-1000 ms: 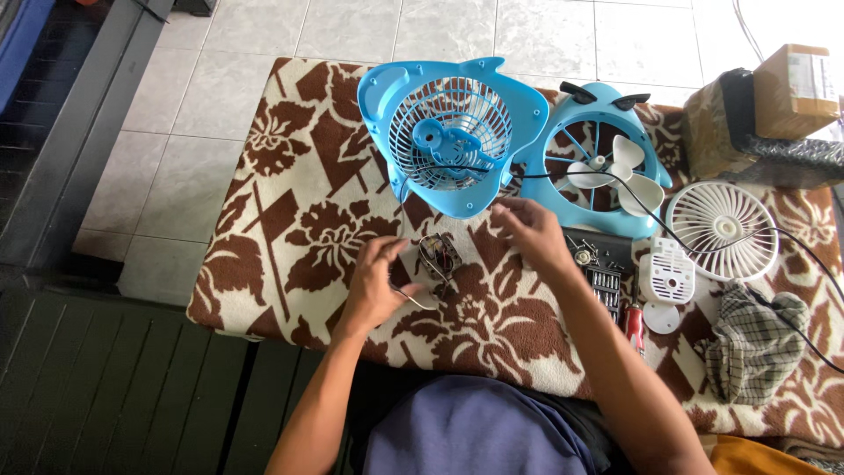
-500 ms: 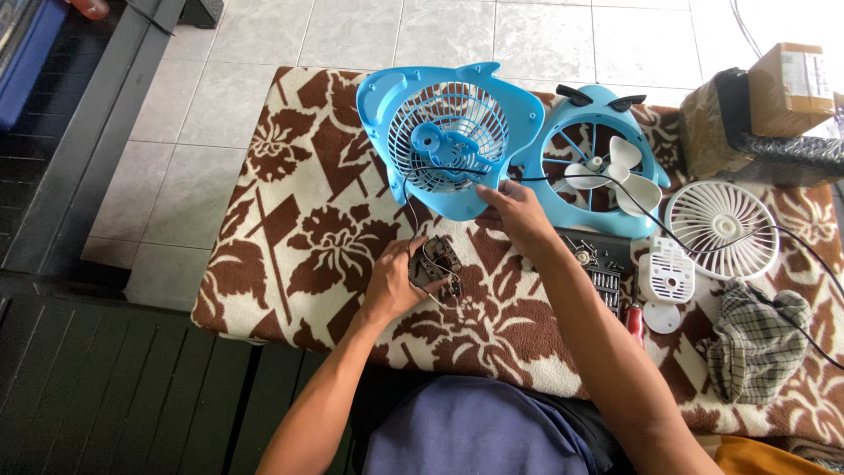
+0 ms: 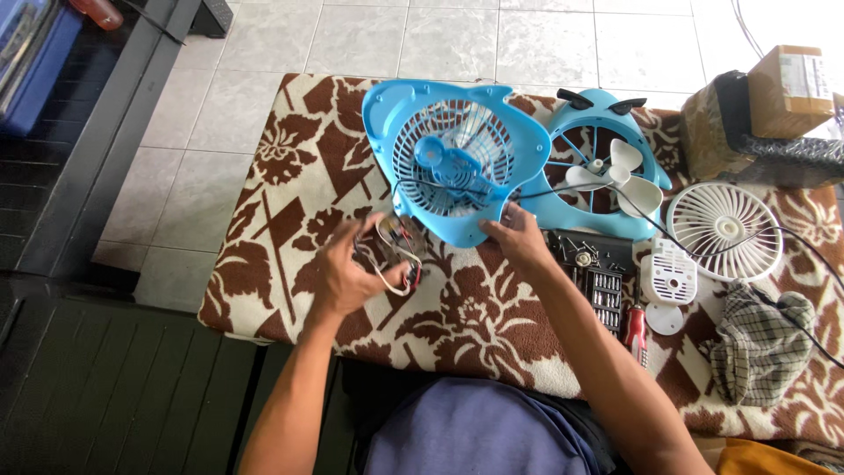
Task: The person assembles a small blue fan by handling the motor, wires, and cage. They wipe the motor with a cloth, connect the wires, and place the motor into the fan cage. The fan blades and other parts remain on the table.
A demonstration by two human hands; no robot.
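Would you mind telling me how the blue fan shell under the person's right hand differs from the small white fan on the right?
The blue fan shell is larger; the white fan is smaller. The blue fan shell is an opened half, tilted, held by the right hand; the white fan lies flat, untouched. Both have round slatted grilles and rest on the patterned cloth.

Both your arms reach forward toward the fan grille (image 3: 453,158). Your left hand (image 3: 352,274), fingers curled shut, sits just below-left of it; your right hand (image 3: 517,239) presses its lower edge.
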